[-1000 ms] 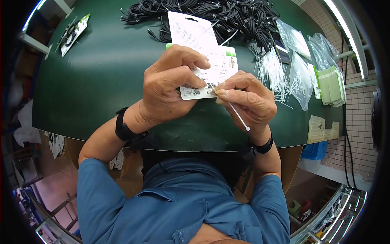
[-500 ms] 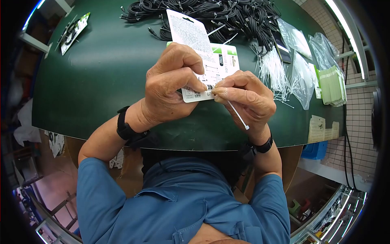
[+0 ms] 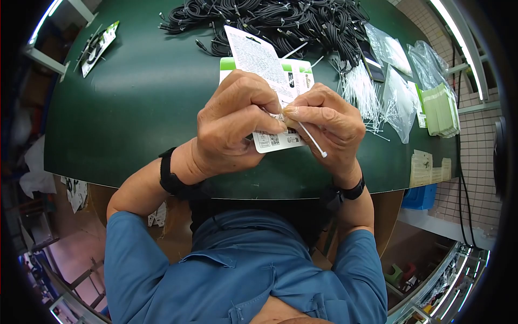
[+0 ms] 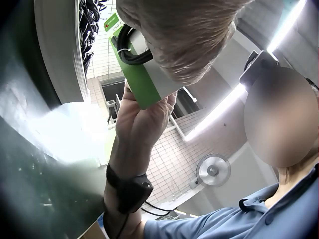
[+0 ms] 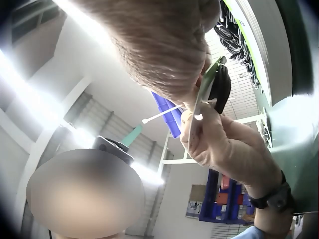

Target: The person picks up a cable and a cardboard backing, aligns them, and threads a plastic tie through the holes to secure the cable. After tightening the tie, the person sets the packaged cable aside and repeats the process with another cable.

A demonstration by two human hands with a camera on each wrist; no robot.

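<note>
Before the chest, my left hand [image 3: 232, 124] grips a white and green packaging card [image 3: 256, 59] covered in small print, its upper part folded at an angle. A coiled black cable [image 4: 134, 59] lies against the card's other face, as the left wrist view shows. Close beside the left fingertips, my right hand [image 3: 334, 124] pinches a thin white cable tie [image 3: 313, 141] at the card's surface. The tie's head end sticks out toward the body. The fingers cover the spot where tie and card meet.
A heap of black cables [image 3: 302, 21] lies across the table's far side. To the right are loose white cable ties [image 3: 359, 92], clear plastic bags [image 3: 398, 102] and a stack of green cards [image 3: 440, 110]. One carded cable [image 3: 100, 48] lies at the far left.
Both hands have drawn closer together, the left shifting right and slightly toward the body. The card has come down and tilted with them. The cable tie stays pinched in the right fingers.
</note>
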